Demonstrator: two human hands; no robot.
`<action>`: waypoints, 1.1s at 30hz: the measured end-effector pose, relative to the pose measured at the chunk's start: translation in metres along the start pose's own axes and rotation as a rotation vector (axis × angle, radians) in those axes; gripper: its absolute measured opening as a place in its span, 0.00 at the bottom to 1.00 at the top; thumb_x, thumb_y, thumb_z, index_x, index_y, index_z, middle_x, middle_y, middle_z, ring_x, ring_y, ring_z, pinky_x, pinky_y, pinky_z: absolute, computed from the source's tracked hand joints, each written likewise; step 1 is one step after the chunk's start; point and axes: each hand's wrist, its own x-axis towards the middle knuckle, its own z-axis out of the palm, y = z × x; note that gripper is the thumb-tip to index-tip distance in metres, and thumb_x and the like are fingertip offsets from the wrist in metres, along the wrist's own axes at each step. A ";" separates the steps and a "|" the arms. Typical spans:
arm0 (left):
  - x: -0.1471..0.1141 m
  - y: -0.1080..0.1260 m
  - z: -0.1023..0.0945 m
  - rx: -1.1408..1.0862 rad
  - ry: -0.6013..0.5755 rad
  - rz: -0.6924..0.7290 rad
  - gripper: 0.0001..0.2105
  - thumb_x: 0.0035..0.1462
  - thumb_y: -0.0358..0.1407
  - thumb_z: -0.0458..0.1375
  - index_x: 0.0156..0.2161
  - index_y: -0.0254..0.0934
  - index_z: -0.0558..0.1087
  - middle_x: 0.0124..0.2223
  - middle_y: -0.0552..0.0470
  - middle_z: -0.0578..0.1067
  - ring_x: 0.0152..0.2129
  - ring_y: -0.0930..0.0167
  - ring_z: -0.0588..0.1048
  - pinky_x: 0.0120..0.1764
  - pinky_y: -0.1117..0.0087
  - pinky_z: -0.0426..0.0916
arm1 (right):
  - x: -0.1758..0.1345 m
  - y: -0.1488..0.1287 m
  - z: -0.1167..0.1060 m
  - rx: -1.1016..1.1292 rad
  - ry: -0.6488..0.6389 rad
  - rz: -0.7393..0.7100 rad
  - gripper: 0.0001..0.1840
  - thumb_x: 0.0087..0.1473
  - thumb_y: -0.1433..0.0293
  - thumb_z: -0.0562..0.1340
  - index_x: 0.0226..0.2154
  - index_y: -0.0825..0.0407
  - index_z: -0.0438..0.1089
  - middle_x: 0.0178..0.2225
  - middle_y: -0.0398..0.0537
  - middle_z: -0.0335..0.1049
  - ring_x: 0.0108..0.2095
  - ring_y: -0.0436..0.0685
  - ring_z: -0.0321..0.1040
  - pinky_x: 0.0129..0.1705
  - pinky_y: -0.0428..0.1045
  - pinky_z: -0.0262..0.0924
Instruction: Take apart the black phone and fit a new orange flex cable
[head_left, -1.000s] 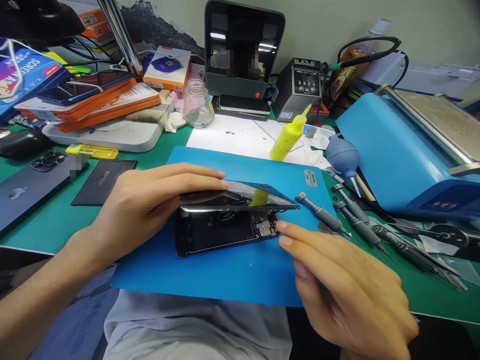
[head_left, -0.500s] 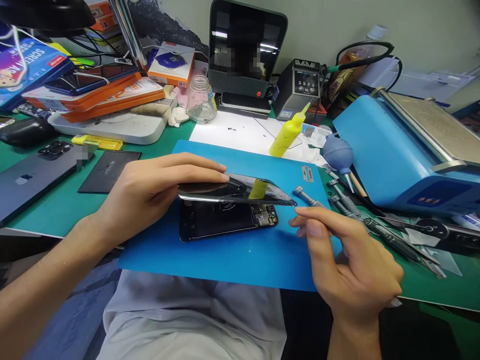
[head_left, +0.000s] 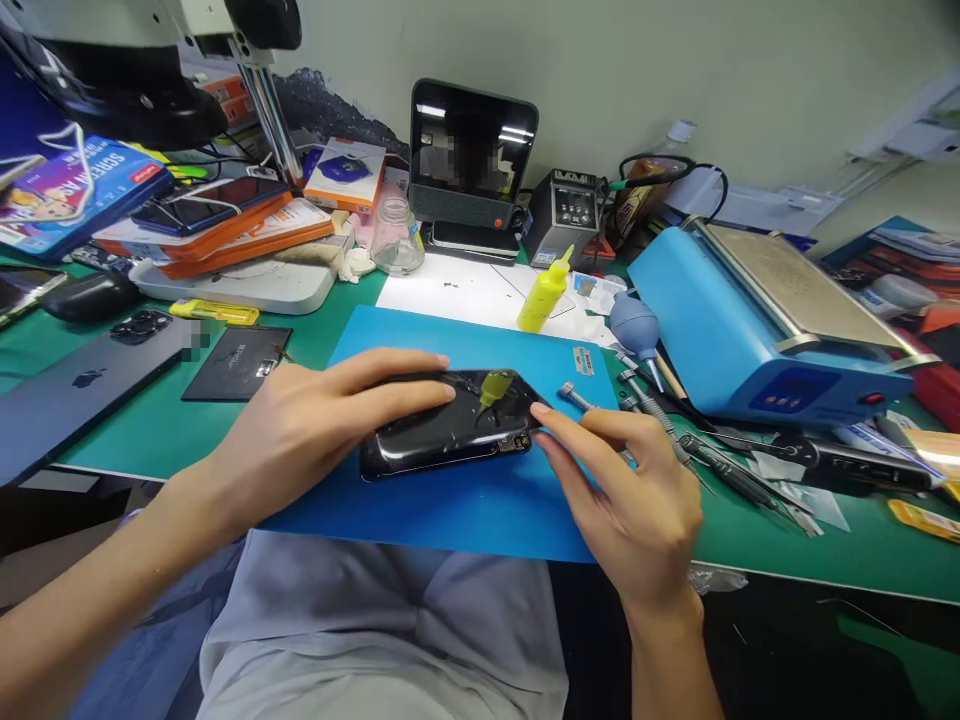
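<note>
A glossy black phone screen (head_left: 424, 432) lies tilted over an opened phone body (head_left: 516, 443); a strip of circuit board shows at the body's lower right. My left hand (head_left: 300, 430) grips the screen's left part, index and middle fingers across its top and the thumb hidden. At the screen's right corner, my right hand (head_left: 630, 490) pinches the edge between thumb and fingertips. Both phone parts are over a blue mat (head_left: 450, 520). The screen covers most of the phone's inside.
A grey phone (head_left: 97, 385) and a black battery (head_left: 236, 365) lie to the left. Behind the mat stand a yellow bottle (head_left: 541, 298) and a glass jar (head_left: 397, 238). Rightward are a blue air blower (head_left: 634, 325), screwdrivers and tweezers (head_left: 739, 480), and a blue heating machine (head_left: 757, 330).
The screen has come down closer over the phone body, covering more of its inside. My right hand has moved left and now holds the screen's corner. The camera view has shifted.
</note>
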 end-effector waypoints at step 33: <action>0.021 0.057 0.014 0.126 -0.276 -0.431 0.20 0.84 0.45 0.48 0.66 0.40 0.76 0.59 0.40 0.81 0.41 0.57 0.89 0.41 0.59 0.83 | 0.003 0.005 -0.006 0.447 0.212 0.858 0.19 0.63 0.50 0.75 0.30 0.47 0.84 0.27 0.46 0.82 0.24 0.55 0.76 0.26 0.46 0.73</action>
